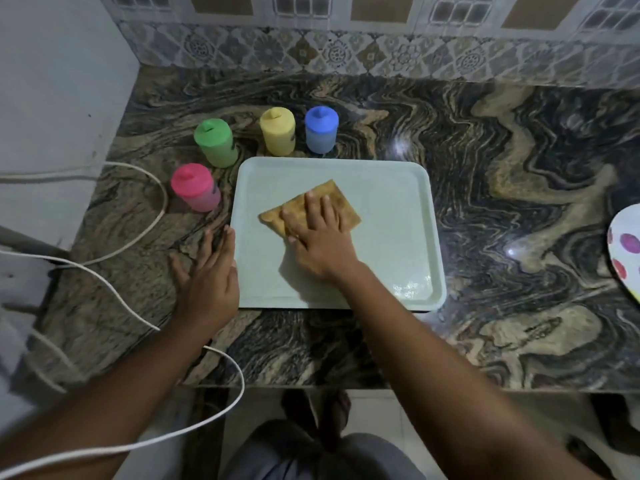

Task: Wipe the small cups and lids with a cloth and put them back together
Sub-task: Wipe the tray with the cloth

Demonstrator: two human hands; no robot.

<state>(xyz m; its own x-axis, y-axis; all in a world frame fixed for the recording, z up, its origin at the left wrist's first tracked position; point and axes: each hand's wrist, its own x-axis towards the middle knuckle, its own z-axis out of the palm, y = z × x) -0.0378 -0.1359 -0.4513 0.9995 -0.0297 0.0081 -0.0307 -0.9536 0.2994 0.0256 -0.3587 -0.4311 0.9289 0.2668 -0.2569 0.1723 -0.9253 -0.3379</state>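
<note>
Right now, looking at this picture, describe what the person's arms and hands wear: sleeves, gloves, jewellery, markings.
Both forearms are bare as far as the picture shows; no sleeve is in view. The left hand and right hand wear no gloves. No watch, bracelet or ring is visible, nor any marking.

Pale green rectangular plastic tray (391, 209) lies flat on dark swirled brown-and-black stone countertop (519, 202). Thin white cable (165, 202) loops over the counter's left part. White plate with pink and purple spots (623, 251), cut by right edge. Patterned tile backsplash (346, 53) behind.
</note>
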